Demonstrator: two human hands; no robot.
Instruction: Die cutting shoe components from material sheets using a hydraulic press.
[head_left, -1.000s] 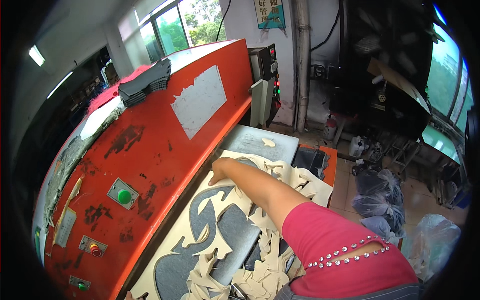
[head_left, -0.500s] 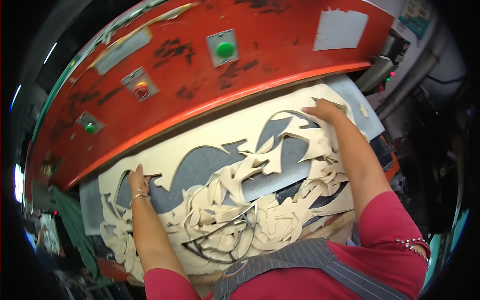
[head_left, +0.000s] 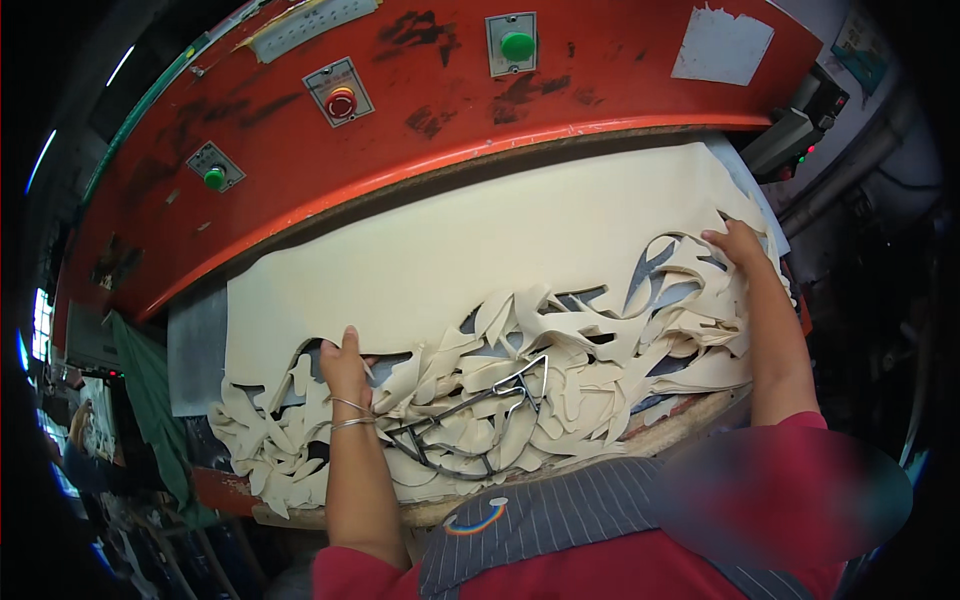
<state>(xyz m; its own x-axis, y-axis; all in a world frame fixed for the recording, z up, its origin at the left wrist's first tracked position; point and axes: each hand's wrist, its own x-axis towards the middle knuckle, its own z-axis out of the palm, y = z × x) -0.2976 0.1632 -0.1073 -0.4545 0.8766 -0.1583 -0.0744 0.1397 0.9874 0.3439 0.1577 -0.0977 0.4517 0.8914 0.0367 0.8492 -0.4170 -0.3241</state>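
Observation:
A wide cream sheet of soft, foam-like material (head_left: 480, 240) lies across the grey bed in front of me, its near edge cut into curves. My left hand (head_left: 346, 375), with bangles at the wrist, grips that edge at the left, thumb on top and the other fingers mostly hidden. Over at the right, my right hand (head_left: 738, 245) is closed on the sheet's cut margin. A curved metal cutting die (head_left: 470, 425) rests between my arms on a heap of cream offcuts (head_left: 560, 390).
A red machine body (head_left: 420, 130) rises behind the sheet, with green push buttons (head_left: 517, 46) and a red knob (head_left: 341, 102). Grey bed surface (head_left: 198, 345) shows at the left. A dark green cloth (head_left: 150, 400) hangs there. A control box (head_left: 790, 140) stands at the far right.
The sheet has come toward me, with both hands on its near edge, covering more of the grey bed. Offcuts are bunched closer together. My view has also shifted.

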